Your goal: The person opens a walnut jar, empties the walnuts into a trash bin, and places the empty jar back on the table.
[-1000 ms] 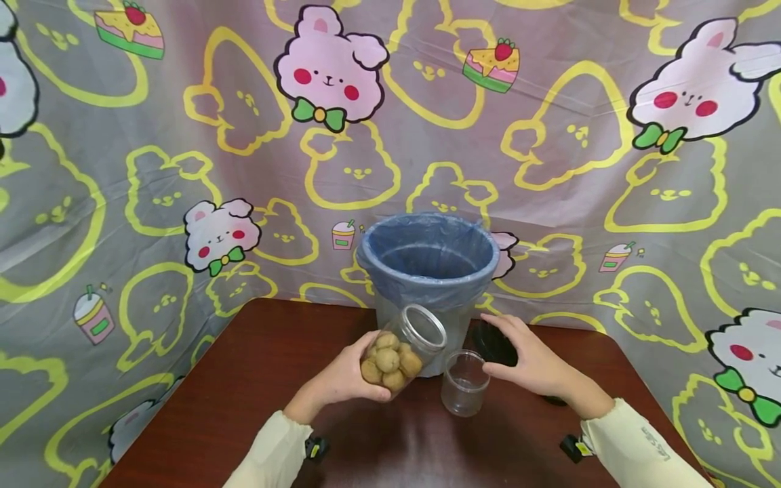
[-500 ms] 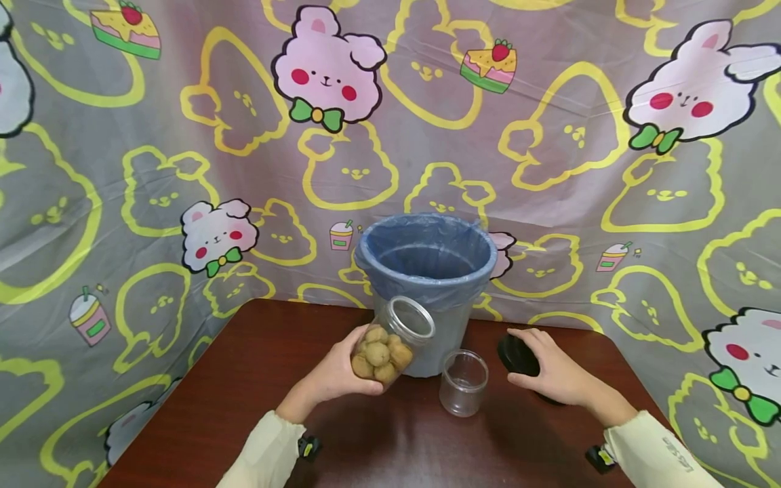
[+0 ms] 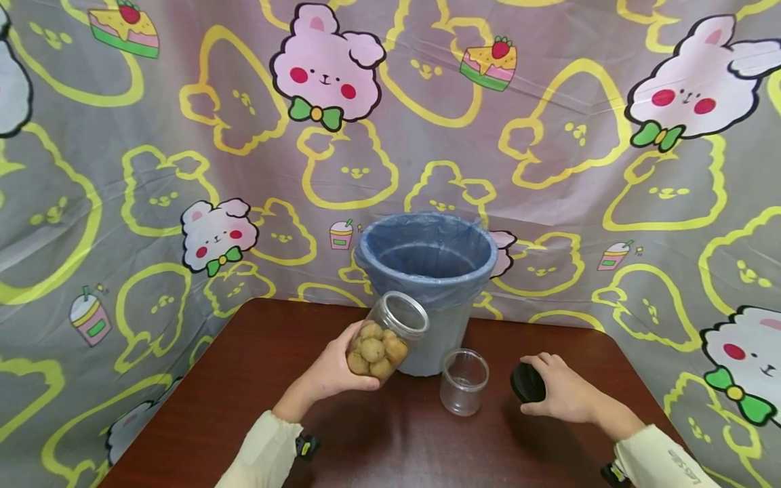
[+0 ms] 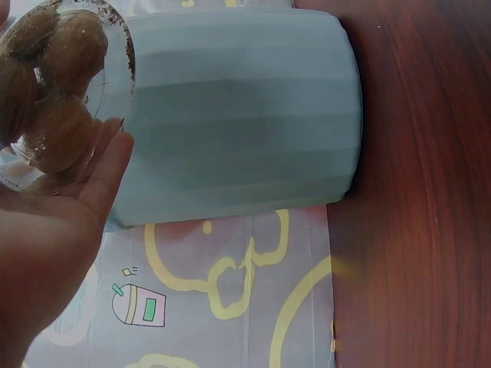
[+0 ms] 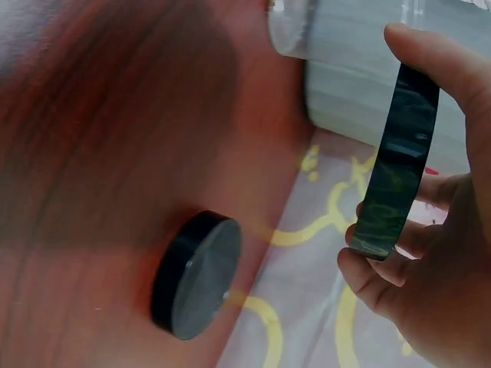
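Note:
My left hand (image 3: 337, 367) grips a clear open jar (image 3: 386, 335) of round brown balls, tilted with its mouth toward the bin; the left wrist view shows the jar (image 4: 52, 92) in my palm (image 4: 46, 253). My right hand (image 3: 558, 396) pinches a black lid (image 3: 527, 383) low over the table's right side, and the right wrist view shows this lid (image 5: 399, 161) held on edge between thumb and fingers. An empty clear jar (image 3: 464, 381) stands upright between my hands.
A grey bin (image 3: 427, 271) with a blue liner stands at the back of the brown table (image 3: 244, 379), just behind both jars. A second black lid (image 5: 196, 276) lies flat on the table near my right hand. A cartoon-print cloth (image 3: 183, 169) hangs behind.
My right hand carried the black lid rightward and down, away from the empty jar. The left hand shifted the filled jar slightly left and up.

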Tool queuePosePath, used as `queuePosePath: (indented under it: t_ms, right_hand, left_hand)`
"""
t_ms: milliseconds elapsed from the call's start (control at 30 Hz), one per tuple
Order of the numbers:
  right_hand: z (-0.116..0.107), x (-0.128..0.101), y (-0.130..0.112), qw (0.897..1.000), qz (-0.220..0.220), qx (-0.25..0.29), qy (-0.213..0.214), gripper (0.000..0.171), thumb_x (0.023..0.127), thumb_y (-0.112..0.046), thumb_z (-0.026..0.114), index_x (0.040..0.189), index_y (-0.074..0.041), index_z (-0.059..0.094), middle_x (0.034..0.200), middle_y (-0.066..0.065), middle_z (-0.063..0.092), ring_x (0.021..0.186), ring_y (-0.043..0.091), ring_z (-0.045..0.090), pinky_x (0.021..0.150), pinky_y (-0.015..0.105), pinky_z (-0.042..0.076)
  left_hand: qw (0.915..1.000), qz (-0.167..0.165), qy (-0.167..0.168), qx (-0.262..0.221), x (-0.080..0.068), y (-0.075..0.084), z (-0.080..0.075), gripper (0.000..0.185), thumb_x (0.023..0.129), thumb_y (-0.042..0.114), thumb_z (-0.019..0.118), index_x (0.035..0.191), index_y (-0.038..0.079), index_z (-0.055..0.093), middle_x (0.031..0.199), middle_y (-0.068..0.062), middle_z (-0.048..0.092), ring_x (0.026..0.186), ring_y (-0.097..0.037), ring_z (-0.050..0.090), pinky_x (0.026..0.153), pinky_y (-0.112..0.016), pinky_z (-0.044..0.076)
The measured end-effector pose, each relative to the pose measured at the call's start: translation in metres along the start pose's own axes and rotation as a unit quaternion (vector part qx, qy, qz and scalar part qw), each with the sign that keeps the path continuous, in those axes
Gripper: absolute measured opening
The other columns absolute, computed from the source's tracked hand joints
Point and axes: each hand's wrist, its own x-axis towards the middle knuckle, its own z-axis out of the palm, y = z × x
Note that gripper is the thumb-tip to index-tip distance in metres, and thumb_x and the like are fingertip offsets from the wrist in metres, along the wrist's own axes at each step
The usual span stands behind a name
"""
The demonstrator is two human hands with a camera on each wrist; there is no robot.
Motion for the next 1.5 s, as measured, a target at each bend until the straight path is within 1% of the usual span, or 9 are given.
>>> queuePosePath:
  t_ms: [200,400,533,733,967,1167,1500]
  right_hand:
    - [0.012,-0.005,0.004,0.999,0.018,0.001,-0.034,0.085,0.065,-0.057,0.078,0.127,-0.006,0.051,0.116,0.009,0.05,0.109,0.032,0.046,0.078,0.045,0.045]
    - [0.024,-0.008,0.01,0.998,0.032,0.006,-0.062,0.088,0.068,-0.06,0.075,0.129,-0.002,0.05,0.122,0.013,0.048,0.113,0.036,0.045,0.082,0.049,0.045]
    - [0.029,-0.008,0.012,0.996,0.042,0.015,-0.079,0.088,0.069,-0.061,0.073,0.128,0.0,0.05,0.123,0.016,0.048,0.113,0.038,0.045,0.083,0.052,0.044]
    - [0.038,-0.007,0.013,0.994,0.049,0.008,-0.097,0.09,0.068,-0.066,0.07,0.129,-0.002,0.05,0.123,0.016,0.049,0.114,0.037,0.045,0.085,0.052,0.043]
    - [0.047,-0.008,0.014,0.995,0.017,-0.007,-0.1,0.091,0.069,-0.067,0.069,0.126,0.001,0.051,0.117,0.016,0.051,0.108,0.035,0.047,0.083,0.051,0.044]
    - [0.051,-0.008,0.013,0.994,0.005,-0.014,-0.106,0.092,0.069,-0.069,0.067,0.127,0.001,0.051,0.116,0.014,0.051,0.107,0.034,0.048,0.084,0.051,0.043]
    - [0.058,-0.011,0.011,0.994,-0.016,-0.035,-0.099,0.092,0.067,-0.067,0.07,0.124,0.003,0.052,0.11,0.011,0.051,0.103,0.033,0.049,0.082,0.052,0.043]
  left_hand:
    - [1.0,0.001,0.006,0.0,0.0,0.0,-0.001,0.09,0.06,0.007,0.087,0.136,0.001,0.039,0.12,-0.01,0.055,0.104,-0.021,0.053,0.09,-0.032,0.042]
    - [0.9999,0.0,0.01,-0.001,0.001,0.001,-0.002,0.09,0.061,0.007,0.087,0.136,0.0,0.039,0.121,-0.011,0.055,0.105,-0.022,0.053,0.091,-0.033,0.042]
    - [0.9999,-0.002,0.01,0.003,0.001,0.001,-0.001,0.09,0.061,0.008,0.087,0.137,0.0,0.039,0.122,-0.011,0.055,0.105,-0.022,0.053,0.091,-0.034,0.042]
    - [0.9999,-0.001,0.009,0.008,0.001,0.001,-0.001,0.091,0.061,0.008,0.087,0.137,0.0,0.039,0.122,-0.011,0.055,0.104,-0.021,0.053,0.091,-0.034,0.042]
    - [0.9998,0.001,0.011,0.014,0.001,0.002,-0.001,0.091,0.06,0.007,0.088,0.137,0.0,0.039,0.122,-0.011,0.055,0.104,-0.022,0.053,0.091,-0.034,0.042]
    - [0.9999,-0.004,0.011,0.011,0.001,0.001,0.0,0.091,0.06,0.007,0.088,0.137,0.001,0.039,0.122,-0.011,0.055,0.105,-0.022,0.053,0.091,-0.034,0.042]
    - [0.9997,-0.006,0.014,0.019,0.002,0.001,0.0,0.092,0.06,0.007,0.088,0.137,0.001,0.038,0.123,-0.012,0.055,0.106,-0.022,0.053,0.092,-0.036,0.041]
